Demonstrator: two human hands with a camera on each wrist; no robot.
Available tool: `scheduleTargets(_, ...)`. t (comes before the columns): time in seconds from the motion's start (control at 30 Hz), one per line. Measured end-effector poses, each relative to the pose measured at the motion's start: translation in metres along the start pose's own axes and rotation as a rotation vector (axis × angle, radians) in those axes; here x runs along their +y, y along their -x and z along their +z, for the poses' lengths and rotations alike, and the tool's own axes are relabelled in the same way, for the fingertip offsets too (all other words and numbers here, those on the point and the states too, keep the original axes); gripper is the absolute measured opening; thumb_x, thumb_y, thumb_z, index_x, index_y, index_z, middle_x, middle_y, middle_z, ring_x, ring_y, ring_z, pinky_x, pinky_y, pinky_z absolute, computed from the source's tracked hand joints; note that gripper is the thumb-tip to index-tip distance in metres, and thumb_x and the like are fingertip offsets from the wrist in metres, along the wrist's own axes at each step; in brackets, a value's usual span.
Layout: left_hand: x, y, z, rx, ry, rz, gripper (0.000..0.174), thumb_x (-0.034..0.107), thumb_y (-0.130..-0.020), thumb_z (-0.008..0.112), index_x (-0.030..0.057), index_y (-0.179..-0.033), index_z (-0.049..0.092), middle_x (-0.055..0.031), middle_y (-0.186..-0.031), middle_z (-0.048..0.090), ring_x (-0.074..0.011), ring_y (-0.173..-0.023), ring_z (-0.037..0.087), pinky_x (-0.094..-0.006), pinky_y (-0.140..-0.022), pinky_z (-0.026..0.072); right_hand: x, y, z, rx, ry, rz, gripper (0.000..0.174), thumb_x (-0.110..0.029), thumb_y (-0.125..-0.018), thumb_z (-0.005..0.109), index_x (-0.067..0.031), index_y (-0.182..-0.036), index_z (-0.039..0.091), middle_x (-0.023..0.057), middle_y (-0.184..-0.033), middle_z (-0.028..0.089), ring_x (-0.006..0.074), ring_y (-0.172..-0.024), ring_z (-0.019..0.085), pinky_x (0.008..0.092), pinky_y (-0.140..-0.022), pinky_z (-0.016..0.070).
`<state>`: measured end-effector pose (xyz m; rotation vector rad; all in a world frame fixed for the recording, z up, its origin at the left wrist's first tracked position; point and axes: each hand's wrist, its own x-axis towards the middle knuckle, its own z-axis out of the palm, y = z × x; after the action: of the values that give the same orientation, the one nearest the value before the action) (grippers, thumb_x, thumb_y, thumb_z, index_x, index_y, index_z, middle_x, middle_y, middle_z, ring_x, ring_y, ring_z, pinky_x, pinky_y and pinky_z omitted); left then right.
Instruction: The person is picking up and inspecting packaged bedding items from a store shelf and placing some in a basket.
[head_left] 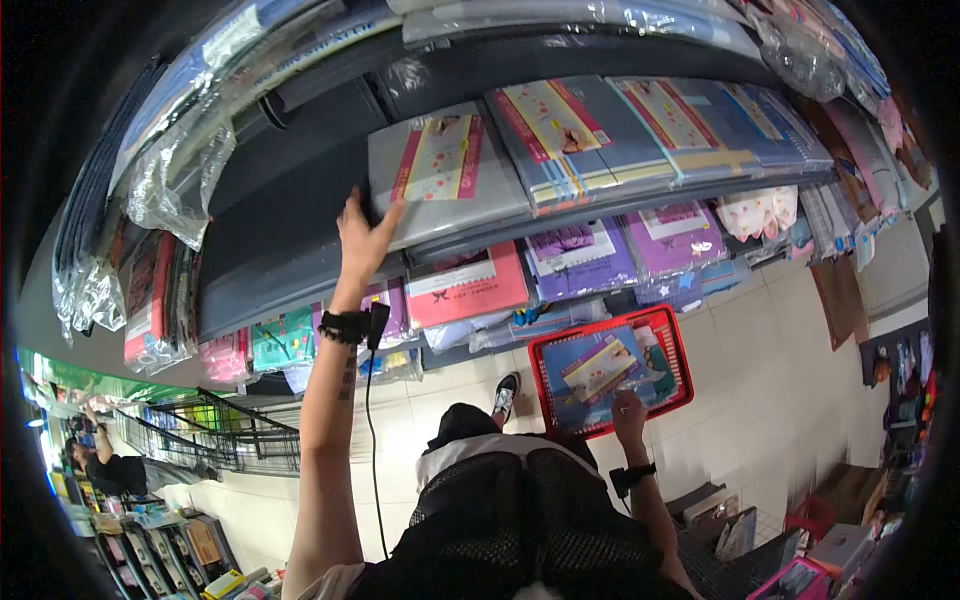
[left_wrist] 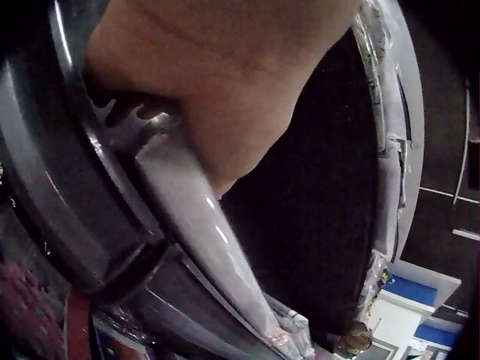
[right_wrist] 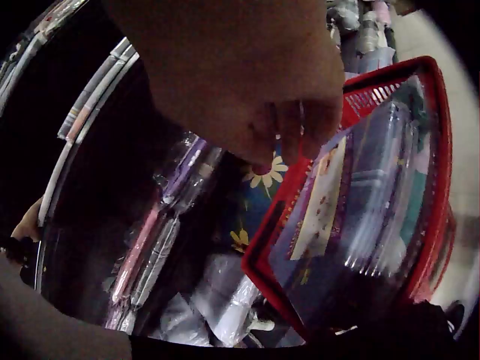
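In the head view, my left hand (head_left: 362,238) is at the near left corner of a grey plastic-wrapped package (head_left: 490,185) on the shelf. Its thumb and fingers are spread, with the thumb reaching over the package's edge. The left wrist view shows that hand (left_wrist: 217,82) right against the pale side of the wrapped package (left_wrist: 202,217). My right hand (head_left: 630,412) is curled over the near right side of a red shopping basket (head_left: 686,365), holding it by a handle mostly hidden under the fingers. Inside the basket lies a blue wrapped package (head_left: 575,400) with a pink and yellow label.
Blue-grey packages (head_left: 640,130) line the shelf to the right. A dark bare stretch of shelf (head_left: 270,230) lies left. Below hang pink packages (head_left: 470,285) and purple ones (head_left: 580,265). A black wire rack (head_left: 220,430) and another person (head_left: 115,465) appear at left.
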<state>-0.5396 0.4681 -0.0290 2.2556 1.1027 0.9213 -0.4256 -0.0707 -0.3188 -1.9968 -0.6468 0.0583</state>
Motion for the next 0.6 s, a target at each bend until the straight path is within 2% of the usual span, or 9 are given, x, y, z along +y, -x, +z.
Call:
scheduleTargets(0.03, 0.003, -0.001, 0.000, 0.011, -0.019, 0.064, 0.092, 0.051, -0.074, 0.074, -0.0098, -0.135, 0.041, -0.0288, -0.130, 0.049, -0.0402, -0.125, 0.043, -0.0418, -0.106, 0.0338, 0.018, 0.009, 0.001, -0.102, -0.142, 0.253, 0.025, -0.009, -0.077, 0.071, -0.0038, -0.098, 0.058, 0.0110, -0.076, 0.064, 0.0252, -0.070, 0.062, 0.0367, -0.063, 0.0497)
scheduleTargets(0.07, 0.006, 0.001, 0.000, -0.044, -0.069, 0.032, 0.089, 0.055, -0.075, 0.072, -0.0047, -0.136, 0.045, -0.0286, -0.131, 0.049, -0.0401, -0.127, 0.042, -0.0429, -0.107, 0.0322, 0.035, 0.017, 0.005, -0.125, 0.157, 0.239, 0.035, -0.011, -0.072, 0.075, -0.0028, -0.100, 0.057, 0.0110, -0.075, 0.063, 0.0233, -0.069, 0.063, 0.0372, -0.064, 0.0500)
scheduleTargets(0.2, -0.001, -0.004, 0.002, -0.128, -0.011, 0.046, 0.081, 0.057, -0.074, 0.072, 0.0044, -0.133, 0.053, -0.0262, -0.133, 0.050, -0.0377, -0.127, 0.044, -0.0451, -0.107, 0.0308, 0.055, 0.033, 0.010, -0.138, 0.117, 0.467, 0.040, -0.013, -0.069, 0.078, -0.0010, -0.102, 0.058, 0.0111, -0.075, 0.064, 0.0221, -0.071, 0.063, 0.0375, -0.066, 0.0507)
scheduleTargets(0.23, -0.006, -0.005, 0.004, -0.131, -0.012, 0.048, 0.081, 0.057, -0.074, 0.072, 0.0044, -0.133, 0.053, -0.0262, -0.133, 0.050, -0.0377, -0.127, 0.044, -0.0451, -0.107, 0.0308, 0.058, 0.036, 0.011, -0.136, 0.115, 0.470, 0.040, -0.013, -0.069, 0.078, -0.0010, -0.102, 0.058, 0.0111, -0.075, 0.064, 0.0221, -0.071, 0.063, 0.0375, -0.066, 0.0507)
scheduleTargets(0.3, -0.009, -0.005, 0.006, -0.103, 0.023, 0.052, 0.081, 0.056, -0.073, 0.074, 0.0028, -0.131, 0.054, -0.0251, -0.130, 0.053, -0.0362, -0.123, 0.048, -0.0429, -0.105, 0.0349, 0.065, 0.042, 0.016, -0.159, 0.051, 0.554, 0.046, -0.020, -0.068, 0.080, -0.0013, -0.104, 0.058, 0.0174, -0.086, 0.066, 0.0294, -0.078, 0.065, 0.0420, -0.072, 0.0525)
scheduleTargets(0.43, -0.005, -0.001, 0.004, -0.105, 0.094, 0.023, 0.081, 0.052, -0.071, 0.077, 0.0011, -0.130, 0.055, -0.0249, -0.127, 0.055, -0.0337, -0.119, 0.054, -0.0398, -0.101, 0.0406, 0.079, 0.051, 0.027, -0.160, -0.052, 0.649, 0.046, -0.018, -0.069, 0.080, -0.0005, -0.105, 0.057, 0.0166, -0.087, 0.066, 0.0270, -0.079, 0.065, 0.0401, -0.071, 0.0527)
scheduleTargets(0.5, -0.004, -0.002, 0.003, -0.103, 0.132, 0.026, 0.079, 0.048, -0.070, 0.080, -0.0005, -0.129, 0.056, -0.0246, -0.125, 0.057, -0.0316, -0.115, 0.057, -0.0373, -0.098, 0.0442, 0.081, 0.049, 0.030, -0.185, -0.183, 0.806, 0.043, -0.014, -0.071, 0.079, -0.0006, -0.105, 0.057, 0.0147, -0.088, 0.066, 0.0233, -0.078, 0.065, 0.0366, -0.068, 0.0526)
scheduleTargets(0.53, -0.004, -0.003, 0.003, -0.104, 0.132, 0.027, 0.079, 0.048, -0.070, 0.080, -0.0005, -0.129, 0.056, -0.0246, -0.125, 0.057, -0.0316, -0.115, 0.057, -0.0373, -0.098, 0.0442, 0.079, 0.048, 0.031, -0.184, -0.183, 0.807, 0.043, -0.014, -0.071, 0.079, -0.0006, -0.105, 0.057, 0.0147, -0.088, 0.066, 0.0233, -0.078, 0.065, 0.0366, -0.068, 0.0526)
scheduleTargets(0.6, -0.005, -0.003, 0.003, -0.108, 0.140, 0.025, 0.079, 0.045, -0.070, 0.080, -0.0010, -0.129, 0.056, -0.0239, -0.125, 0.057, -0.0306, -0.115, 0.057, -0.0369, -0.098, 0.0440, 0.077, 0.049, 0.033, -0.148, -0.166, 0.761, 0.043, -0.009, -0.070, 0.079, 0.0005, -0.106, 0.057, 0.0114, -0.078, 0.065, 0.0180, -0.061, 0.063, 0.0309, -0.052, 0.0518)
